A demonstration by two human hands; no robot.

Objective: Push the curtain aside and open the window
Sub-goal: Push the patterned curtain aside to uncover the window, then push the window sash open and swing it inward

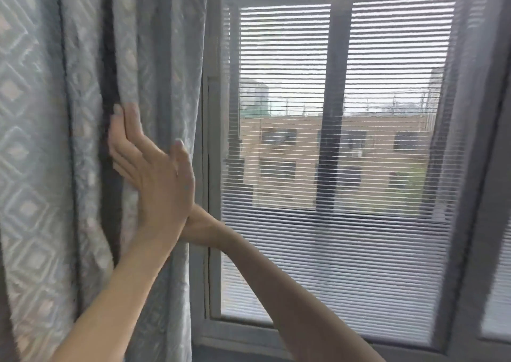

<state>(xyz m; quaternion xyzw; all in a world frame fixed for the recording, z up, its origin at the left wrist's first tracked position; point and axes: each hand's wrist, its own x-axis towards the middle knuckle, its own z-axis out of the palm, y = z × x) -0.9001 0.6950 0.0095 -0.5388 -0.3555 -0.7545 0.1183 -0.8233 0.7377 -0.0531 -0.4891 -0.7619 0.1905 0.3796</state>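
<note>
Patterned curtain (41, 140) under both flattened hands (154, 173).

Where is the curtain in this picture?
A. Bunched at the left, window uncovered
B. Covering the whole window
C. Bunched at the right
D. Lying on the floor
A: the patterned curtain hangs in folds at the left with the left hand flat against it, while the window with its slatted blinds shows uncovered.

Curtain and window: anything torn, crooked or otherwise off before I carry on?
Nothing stands out. The pale blue diamond-patterned curtain hangs bunched at the left under the left hand; the grey-framed window looks shut and intact.
</note>
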